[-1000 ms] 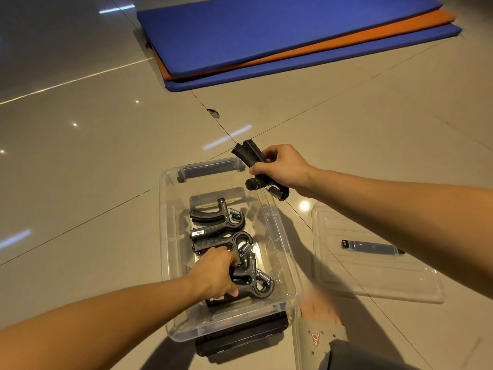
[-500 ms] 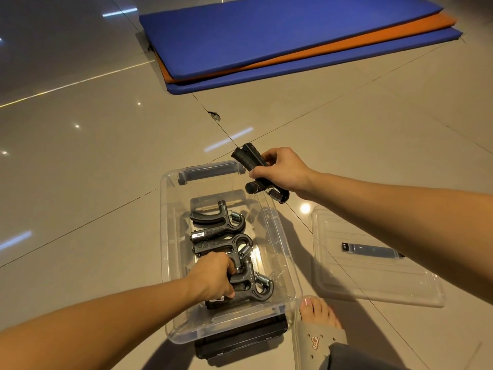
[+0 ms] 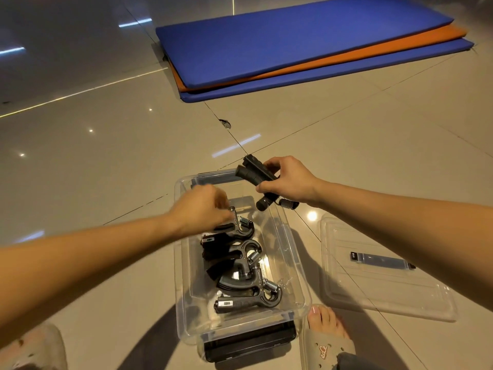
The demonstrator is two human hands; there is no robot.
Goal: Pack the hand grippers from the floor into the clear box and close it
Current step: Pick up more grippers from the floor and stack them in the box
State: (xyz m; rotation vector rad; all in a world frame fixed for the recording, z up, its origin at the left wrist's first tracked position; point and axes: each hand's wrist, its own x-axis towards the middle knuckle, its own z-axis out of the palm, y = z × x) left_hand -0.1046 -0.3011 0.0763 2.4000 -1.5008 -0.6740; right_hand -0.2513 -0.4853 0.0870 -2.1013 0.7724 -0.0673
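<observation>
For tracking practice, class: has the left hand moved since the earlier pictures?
Yes. The left hand moved along the clear box from its near end toward its far end.

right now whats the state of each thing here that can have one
clear box: open, lid off
lid: flat on the floor, right of the box
packed hand grippers: three, lying inside the box
held hand gripper: lifted over the box's far right corner
right hand: grips the held hand gripper
left hand: blurred over the box, grip unclear
exercise mats: stacked flat
</observation>
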